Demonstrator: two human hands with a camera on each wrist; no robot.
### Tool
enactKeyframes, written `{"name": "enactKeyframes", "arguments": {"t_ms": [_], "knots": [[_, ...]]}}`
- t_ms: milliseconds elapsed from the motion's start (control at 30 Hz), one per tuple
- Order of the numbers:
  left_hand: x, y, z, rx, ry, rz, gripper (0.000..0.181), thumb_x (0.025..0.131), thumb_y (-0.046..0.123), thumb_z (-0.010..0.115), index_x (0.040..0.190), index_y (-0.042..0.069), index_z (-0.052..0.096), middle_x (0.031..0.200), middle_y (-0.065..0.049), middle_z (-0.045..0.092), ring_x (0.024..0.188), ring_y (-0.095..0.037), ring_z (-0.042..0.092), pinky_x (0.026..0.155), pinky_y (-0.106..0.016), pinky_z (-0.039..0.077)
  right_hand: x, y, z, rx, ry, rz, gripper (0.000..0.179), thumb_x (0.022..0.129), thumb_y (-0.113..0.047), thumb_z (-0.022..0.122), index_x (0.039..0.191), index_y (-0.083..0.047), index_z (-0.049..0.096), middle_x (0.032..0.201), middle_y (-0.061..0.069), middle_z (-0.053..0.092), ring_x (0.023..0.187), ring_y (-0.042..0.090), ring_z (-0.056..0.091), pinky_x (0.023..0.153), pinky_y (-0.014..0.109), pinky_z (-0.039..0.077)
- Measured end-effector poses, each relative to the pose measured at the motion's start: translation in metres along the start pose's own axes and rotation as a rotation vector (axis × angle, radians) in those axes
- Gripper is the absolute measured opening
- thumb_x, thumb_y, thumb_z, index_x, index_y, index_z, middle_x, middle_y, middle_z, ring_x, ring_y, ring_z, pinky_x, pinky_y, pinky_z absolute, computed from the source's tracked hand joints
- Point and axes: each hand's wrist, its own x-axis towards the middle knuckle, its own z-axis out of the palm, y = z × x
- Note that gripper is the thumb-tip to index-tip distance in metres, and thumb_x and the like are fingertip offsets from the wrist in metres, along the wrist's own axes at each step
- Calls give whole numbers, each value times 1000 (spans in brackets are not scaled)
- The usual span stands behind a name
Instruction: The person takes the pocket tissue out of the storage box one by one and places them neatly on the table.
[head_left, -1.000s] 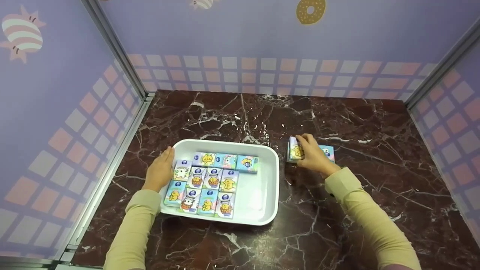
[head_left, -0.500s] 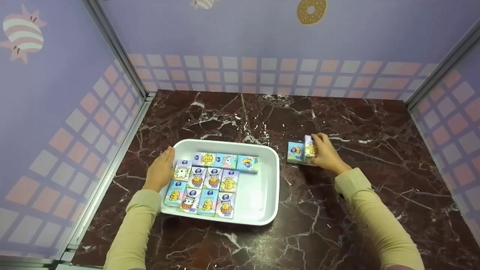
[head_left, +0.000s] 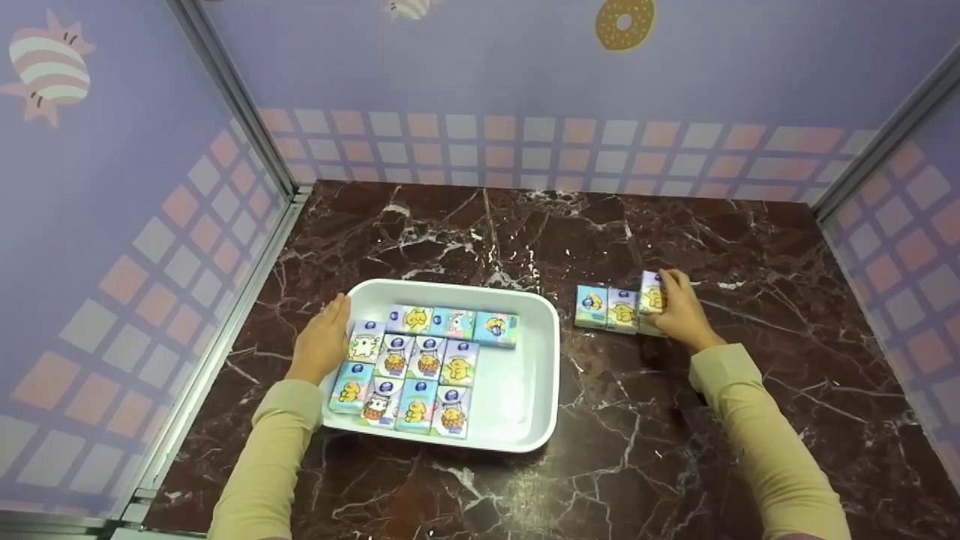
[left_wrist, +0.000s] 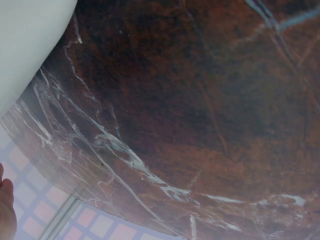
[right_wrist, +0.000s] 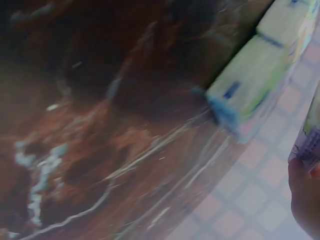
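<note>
A white tray point(head_left: 536, 352) holds several small cartoon-printed tissue packs point(head_left: 420, 352), laid in rows in its left half. My left hand point(head_left: 324, 337) rests flat against the tray's left rim, fingers straight. To the right of the tray, two packs point(head_left: 606, 307) lie side by side on the marble. My right hand point(head_left: 670, 294) pinches a third pack point(head_left: 650, 293) standing on edge just right of them, and another pack partly shows beneath it. The right wrist view is blurred: flat packs point(right_wrist: 250, 85) and a fingertip point(right_wrist: 305, 200) on the held pack.
The dark red marble tabletop point(head_left: 480, 225) is walled in by purple panels at the back, left and right, with metal posts in the corners. The tray's right half point(head_left: 517, 390) holds no packs. The left wrist view shows only the tray's edge point(left_wrist: 25, 40) and marble.
My right hand has moved right along the marble. Where it held a small stack, two packs now lie flat in a row to its left. The left hand has not moved.
</note>
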Motion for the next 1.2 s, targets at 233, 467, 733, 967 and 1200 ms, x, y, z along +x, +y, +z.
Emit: {"name": "enactKeyframes", "arguments": {"t_ms": [233,467,733,967,1200], "knots": [[0,0,0,2,-5,-7,53,82,5,47,132,-6,35,136,-20,37,119,-38,42,100,-47,36,-5,18,-7,-5,14,40,83,59,6,57,134,11,22,132,32,21,116,46,32,94,56,33],[0,0,-1,2,-33,-9,53,83,5,46,133,-6,32,138,-21,35,123,-37,38,103,-46,33,-10,35,-12,-15,33,42,81,58,7,53,132,15,22,130,35,22,114,47,32,92,56,33],[-1,1,0,3,-10,-2,53,81,4,48,132,-7,35,136,-22,37,121,-37,40,102,-46,34,-16,50,-16,-23,-16,77,78,61,8,50,133,14,20,132,37,17,114,50,30,91,59,33],[-1,1,0,7,-8,-5,54,81,4,48,132,-6,35,136,-21,37,121,-38,40,101,-47,35,-19,58,-14,-20,-63,98,80,60,9,48,134,13,18,130,38,16,111,50,32,88,57,35],[-1,2,-1,0,3,-6,54,80,4,48,131,-7,35,135,-22,38,120,-39,41,101,-47,35,-21,59,-9,-38,-119,121,77,65,8,48,134,13,16,132,38,13,114,52,29,89,59,34]]}}
